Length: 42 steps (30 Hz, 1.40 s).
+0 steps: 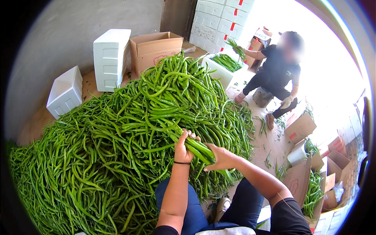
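Observation:
A bundle of long green chili peppers (199,150) slants across the space above my knees. My left hand (184,147) is closed around its middle, the fingers wrapped over the top. At the bundle's near right end, my right hand (222,157) cups the pepper ends, with thumb and fingers on either side of them. Just beyond and to the left rises a big heap of loose green chili peppers (98,156), reaching close to my legs. The far tips of the bundle blend into the heap, so its full length is hard to make out.
Across the heap, a seated person (284,70) holds up peppers beside a white foam box (219,76) of peppers. Another foam box (64,93) and a cardboard box (154,49) stand behind the heap. Boxes with peppers (313,192) line my right; loose peppers litter the floor (258,147).

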Motion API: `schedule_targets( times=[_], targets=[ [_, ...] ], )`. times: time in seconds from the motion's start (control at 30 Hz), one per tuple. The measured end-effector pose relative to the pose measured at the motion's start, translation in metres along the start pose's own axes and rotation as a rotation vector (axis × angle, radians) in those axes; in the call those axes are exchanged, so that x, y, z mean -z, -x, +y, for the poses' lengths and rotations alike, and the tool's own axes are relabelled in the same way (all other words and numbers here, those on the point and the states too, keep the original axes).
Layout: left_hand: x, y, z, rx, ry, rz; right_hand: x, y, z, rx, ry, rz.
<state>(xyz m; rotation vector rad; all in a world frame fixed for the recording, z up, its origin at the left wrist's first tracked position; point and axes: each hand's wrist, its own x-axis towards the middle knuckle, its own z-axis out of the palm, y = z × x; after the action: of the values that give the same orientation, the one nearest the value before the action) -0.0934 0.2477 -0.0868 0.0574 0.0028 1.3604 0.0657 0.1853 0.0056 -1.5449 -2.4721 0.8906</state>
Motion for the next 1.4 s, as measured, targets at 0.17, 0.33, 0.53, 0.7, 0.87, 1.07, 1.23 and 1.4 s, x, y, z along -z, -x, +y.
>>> schedule_targets(
  times=[0.17, 0.33, 0.53, 0.7, 0.87, 1.07, 1.23, 1.4],
  targets=[
    [-0.010, 0.007, 0.006, -0.032, 0.072, -0.068, 0.008, -0.013, 0.020, -0.161, -0.481, -0.322],
    [0.001, 0.005, -0.007, 0.039, 0.019, -0.114, 0.002, -0.018, 0.042, 0.082, -0.260, -0.253],
    [0.007, -0.007, 0.005, -0.086, -0.112, 0.103, 0.058, -0.022, 0.031, -0.013, 0.220, -0.200],
    [0.018, -0.020, 0.008, 0.067, 0.012, 0.226, 0.090, -0.037, 0.043, -0.020, -0.135, -0.388],
    [0.006, -0.016, 0.012, 0.173, 0.114, 0.167, 0.092, -0.041, 0.059, -0.057, -0.140, -0.414],
    [0.009, -0.018, 0.015, 0.149, 0.104, 0.128, 0.081, -0.031, 0.048, 0.098, 0.122, -0.194],
    [0.017, -0.022, 0.013, 0.088, 0.098, 0.225, 0.071, -0.034, 0.055, -0.241, -0.425, -0.611],
    [0.023, -0.027, 0.008, 0.045, 0.161, 0.259, 0.083, -0.012, 0.081, -0.090, -0.480, 0.050]
  ],
)
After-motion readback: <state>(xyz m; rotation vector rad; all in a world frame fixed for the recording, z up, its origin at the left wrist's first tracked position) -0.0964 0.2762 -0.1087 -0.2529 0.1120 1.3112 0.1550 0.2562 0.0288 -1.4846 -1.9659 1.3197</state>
